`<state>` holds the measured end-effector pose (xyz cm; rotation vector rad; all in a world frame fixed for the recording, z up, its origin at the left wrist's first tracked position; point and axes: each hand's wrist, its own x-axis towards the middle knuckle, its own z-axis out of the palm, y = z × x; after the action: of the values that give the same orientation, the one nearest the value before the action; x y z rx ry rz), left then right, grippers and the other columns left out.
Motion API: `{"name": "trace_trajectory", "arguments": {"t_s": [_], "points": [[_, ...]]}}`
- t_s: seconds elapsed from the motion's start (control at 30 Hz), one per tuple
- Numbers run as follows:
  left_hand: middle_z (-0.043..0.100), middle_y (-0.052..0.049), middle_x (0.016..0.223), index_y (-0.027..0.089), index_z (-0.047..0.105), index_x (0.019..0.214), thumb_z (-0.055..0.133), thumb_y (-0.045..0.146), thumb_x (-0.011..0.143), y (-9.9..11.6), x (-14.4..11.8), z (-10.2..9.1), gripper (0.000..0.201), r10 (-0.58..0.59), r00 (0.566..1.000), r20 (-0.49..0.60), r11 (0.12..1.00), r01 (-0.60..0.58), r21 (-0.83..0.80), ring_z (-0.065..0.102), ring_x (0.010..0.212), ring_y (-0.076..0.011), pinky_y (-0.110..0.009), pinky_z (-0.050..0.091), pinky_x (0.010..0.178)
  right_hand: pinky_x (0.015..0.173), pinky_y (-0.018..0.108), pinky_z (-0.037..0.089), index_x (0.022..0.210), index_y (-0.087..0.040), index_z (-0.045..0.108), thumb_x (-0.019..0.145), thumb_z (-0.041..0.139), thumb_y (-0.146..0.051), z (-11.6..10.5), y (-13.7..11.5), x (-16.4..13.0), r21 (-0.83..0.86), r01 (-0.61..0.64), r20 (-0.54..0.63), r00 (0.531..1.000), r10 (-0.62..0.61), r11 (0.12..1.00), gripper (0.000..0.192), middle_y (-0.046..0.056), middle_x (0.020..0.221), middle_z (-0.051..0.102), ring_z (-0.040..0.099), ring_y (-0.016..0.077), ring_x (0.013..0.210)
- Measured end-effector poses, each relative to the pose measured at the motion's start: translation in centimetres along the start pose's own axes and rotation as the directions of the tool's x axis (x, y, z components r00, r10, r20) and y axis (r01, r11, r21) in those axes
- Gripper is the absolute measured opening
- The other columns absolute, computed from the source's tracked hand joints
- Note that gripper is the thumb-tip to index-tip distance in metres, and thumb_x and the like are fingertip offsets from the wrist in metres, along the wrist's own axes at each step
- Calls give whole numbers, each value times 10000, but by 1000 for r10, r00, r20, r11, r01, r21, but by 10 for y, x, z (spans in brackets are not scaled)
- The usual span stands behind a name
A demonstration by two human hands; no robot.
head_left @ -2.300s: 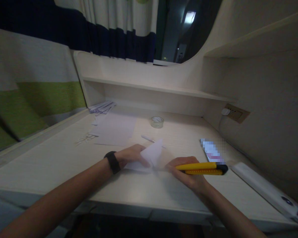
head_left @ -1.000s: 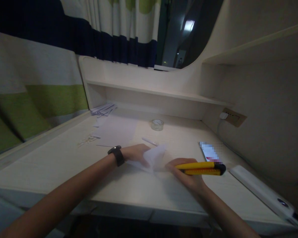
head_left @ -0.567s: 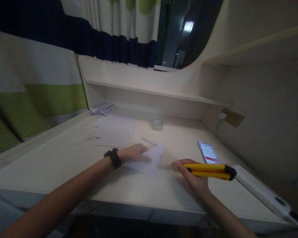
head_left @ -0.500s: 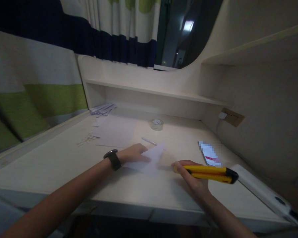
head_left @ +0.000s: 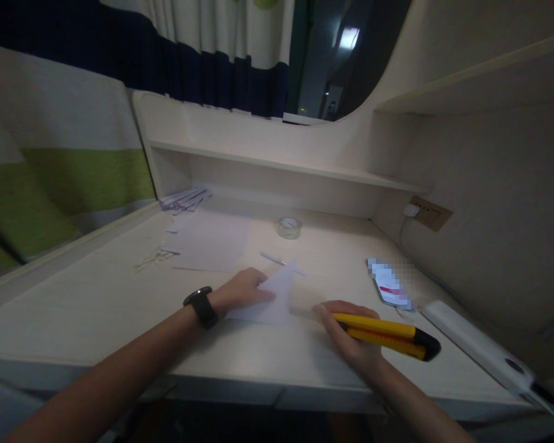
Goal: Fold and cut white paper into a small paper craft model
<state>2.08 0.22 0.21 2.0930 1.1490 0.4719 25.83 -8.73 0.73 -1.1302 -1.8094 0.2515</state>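
Observation:
My left hand (head_left: 242, 292), with a dark watch on its wrist, is closed on a folded sheet of white paper (head_left: 279, 298) above the front of the desk. The thumb lies over the paper, and one corner points up. To the right, my right hand (head_left: 351, 338) is wrapped round a yellow utility knife (head_left: 388, 332) with a black end. The knife's front end faces the paper, and its blade is too faint to make out clearly. Just behind the paper lies a thin white pen (head_left: 273, 258), partly covered by the raised corner.
Larger white sheets (head_left: 207, 243) lie at the back left, beside a stack of folded paper strips (head_left: 184, 199) and small scraps (head_left: 154, 257). A roll of clear tape (head_left: 289, 227) sits mid-desk. On the right are a phone (head_left: 390, 286) and a white power strip (head_left: 477, 347).
The folded paper has shifted slightly left with my left hand, and its outline is sharper. The knife's black end has tilted lower in my right hand. The whole view has shifted a little.

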Motion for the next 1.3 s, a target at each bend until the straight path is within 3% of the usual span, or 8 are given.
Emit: {"name": "trace_trajectory", "arguments": {"t_s": [0.3, 0.47, 0.63, 0.8, 0.9, 1.03, 1.3], "points": [[646, -65, 630, 116, 679, 688, 550, 397, 732, -4, 3, 4, 313, -62, 997, -39, 997, 60, -58, 548, 533, -161, -238, 331, 470, 556, 261, 545, 722, -215, 659, 817, 556, -314, -2, -4, 1, 4, 48, -3, 999, -48, 999, 172, 20, 668, 687, 656, 167, 592], [623, -64, 596, 105, 658, 638, 569, 392, 714, 1, -2, 5, 310, -149, 988, -25, 965, 140, -221, 538, 519, -166, -248, 328, 462, 593, 261, 547, 723, -218, 668, 798, 584, -290, -2, -2, 1, -50, 39, -57, 998, -42, 998, 134, 21, 687, 694, 666, 175, 631], [662, -93, 750, 97, 662, 790, 621, 319, 694, 8, -10, 4, 246, -69, 991, 110, 854, 116, -507, 573, 591, -176, -264, 388, 513, 562, 248, 540, 691, -215, 661, 794, 585, -304, 0, 0, 1, -55, 21, -63, 998, -24, 998, 155, 14, 645, 678, 647, 159, 576], [661, -101, 877, 123, 615, 924, 722, 258, 609, 9, -1, 5, 359, -43, 998, 55, 755, 68, -652, 608, 686, -201, -303, 447, 589, 567, 250, 535, 715, -201, 658, 794, 582, -290, 1, 0, 1, -6, 32, -9, 999, -32, 999, 141, 20, 664, 680, 646, 155, 590], [663, -99, 922, 127, 612, 985, 754, 220, 554, 10, 9, 3, 463, -22, 998, 66, 765, 59, -642, 618, 732, -216, -330, 463, 635, 576, 254, 537, 719, -201, 659, 789, 593, -278, 1, 0, 1, 5, 29, -5, 1000, -29, 1000, 123, 24, 680, 685, 648, 158, 602], [674, -90, 801, 87, 659, 863, 733, 228, 571, 10, 13, 2, 333, -71, 992, 100, 831, 114, -544, 607, 666, -212, -324, 446, 600, 575, 269, 541, 720, -208, 664, 788, 594, -282, -1, 0, 2, -19, 27, -44, 999, -28, 999, 122, 26, 672, 683, 649, 170, 602], [662, -94, 752, 71, 657, 772, 670, 266, 633, 12, 2, 13, 239, -168, 984, -53, 871, 123, -475, 576, 631, -187, -288, 415, 556, 621, 278, 549, 745, -211, 679, 784, 596, -261, -2, 1, -1, -71, 58, -40, 997, -61, 996, 104, 32, 719, 705, 669, 180, 652]]}}
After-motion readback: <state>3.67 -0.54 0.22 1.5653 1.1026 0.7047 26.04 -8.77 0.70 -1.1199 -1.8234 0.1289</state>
